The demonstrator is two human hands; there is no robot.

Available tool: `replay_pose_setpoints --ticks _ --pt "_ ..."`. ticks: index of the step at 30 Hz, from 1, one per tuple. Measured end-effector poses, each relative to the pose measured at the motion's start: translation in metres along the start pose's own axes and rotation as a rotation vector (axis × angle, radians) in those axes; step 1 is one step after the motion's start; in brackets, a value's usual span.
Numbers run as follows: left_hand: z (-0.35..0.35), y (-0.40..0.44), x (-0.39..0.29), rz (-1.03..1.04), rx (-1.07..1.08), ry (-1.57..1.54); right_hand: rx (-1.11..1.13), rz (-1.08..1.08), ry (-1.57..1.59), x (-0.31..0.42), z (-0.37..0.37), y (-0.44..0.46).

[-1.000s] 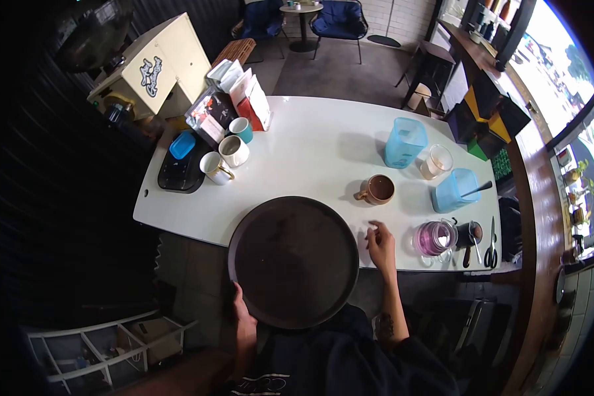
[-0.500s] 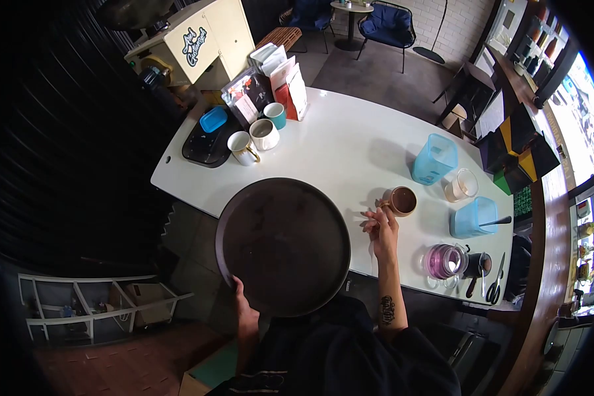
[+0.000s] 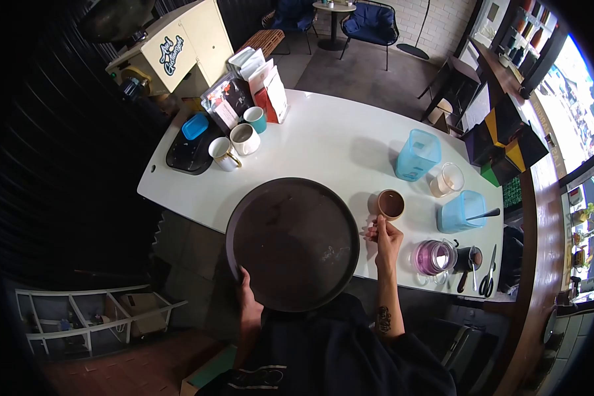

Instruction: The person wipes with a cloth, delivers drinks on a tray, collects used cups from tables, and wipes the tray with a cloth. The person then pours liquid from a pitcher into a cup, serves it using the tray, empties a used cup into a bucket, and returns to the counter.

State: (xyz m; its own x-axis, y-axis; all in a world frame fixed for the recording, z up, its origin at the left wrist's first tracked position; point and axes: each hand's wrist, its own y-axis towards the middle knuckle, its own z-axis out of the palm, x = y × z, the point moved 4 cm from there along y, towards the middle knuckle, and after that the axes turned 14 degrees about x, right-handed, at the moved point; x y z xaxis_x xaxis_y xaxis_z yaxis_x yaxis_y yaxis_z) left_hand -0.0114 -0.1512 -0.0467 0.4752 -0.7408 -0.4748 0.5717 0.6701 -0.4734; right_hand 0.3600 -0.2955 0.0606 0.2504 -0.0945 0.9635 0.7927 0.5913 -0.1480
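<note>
A large round dark tray (image 3: 292, 244) is held in front of my body, over the table's near edge. My left hand (image 3: 249, 295) grips its lower left rim, the thumb on top and the other fingers hidden beneath. To the right of the tray, my right hand (image 3: 386, 239) has its fingers closed at the handle side of a brown mug (image 3: 391, 204). The mug is upright at the white table (image 3: 310, 145); whether its base touches the surface I cannot tell. The handle is mostly covered by my fingers.
Right side: blue pitchers (image 3: 418, 156), a glass (image 3: 447, 179), a jug of purple liquid (image 3: 433, 257) and scissors (image 3: 488, 280). Left side: a white mug (image 3: 224, 154), a grey-white mug (image 3: 245, 139), a teal cup (image 3: 255, 119), a black scale (image 3: 190, 150) and bags (image 3: 268, 92).
My right hand has moved to the brown mug and closed at its handle, which has turned toward me. My left hand still holds the tray. The camera view has shifted.
</note>
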Motion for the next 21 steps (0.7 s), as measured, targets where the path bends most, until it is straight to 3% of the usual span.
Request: replay_pose_setpoints --ticks 8,14,17,21 --pt "0.044 -0.001 -0.002 -0.004 -0.014 0.083 0.155 0.015 -0.203 0.05 0.029 -0.026" --pt "0.051 -0.003 -0.003 0.022 -0.023 0.079 0.471 0.197 -0.242 0.044 0.089 -0.048" --pt "0.044 -0.008 -0.008 0.065 -0.104 0.112 0.667 0.199 -0.309 0.034 0.115 -0.054" --pt "0.031 -0.018 -0.017 0.135 -0.016 0.036 0.864 0.167 -0.493 0.029 0.146 -0.061"
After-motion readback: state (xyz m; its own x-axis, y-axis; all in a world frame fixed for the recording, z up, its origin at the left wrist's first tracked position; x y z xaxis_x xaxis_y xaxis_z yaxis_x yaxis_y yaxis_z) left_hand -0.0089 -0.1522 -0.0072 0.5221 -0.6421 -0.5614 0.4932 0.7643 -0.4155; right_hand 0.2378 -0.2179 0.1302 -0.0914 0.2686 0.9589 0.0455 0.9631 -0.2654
